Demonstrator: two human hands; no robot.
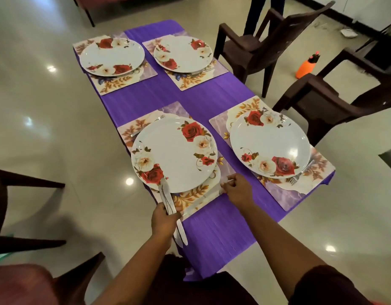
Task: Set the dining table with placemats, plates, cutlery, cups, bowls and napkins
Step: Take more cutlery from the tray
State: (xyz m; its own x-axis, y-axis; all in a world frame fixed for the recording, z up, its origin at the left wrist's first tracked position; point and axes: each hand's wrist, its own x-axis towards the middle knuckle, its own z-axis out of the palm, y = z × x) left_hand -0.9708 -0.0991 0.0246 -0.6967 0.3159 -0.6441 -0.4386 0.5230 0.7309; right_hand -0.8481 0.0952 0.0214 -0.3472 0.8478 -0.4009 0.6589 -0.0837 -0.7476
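Observation:
A purple-clothed table (203, 100) carries four floral placemats, each under a white rose plate. My left hand (164, 219) grips a bundle of table knives (170, 203) over the near left placemat (190, 201), beside the near left plate (174, 154). My right hand (237, 187) pinches the handle end of a single knife (208, 194) lying on that placemat's near edge. A fork (146, 126) peeks out at the plate's far side. The near right plate (269, 146) has a fork (303, 171) beside it. Two more plates (112, 56) (183, 53) sit at the far end.
Dark brown plastic chairs (251, 45) (328, 102) stand along the table's right side, and another chair (5, 208) is at the left. An orange spray bottle (307, 66) stands on the glossy tiled floor. A person's legs (265, 12) are beyond the far chair.

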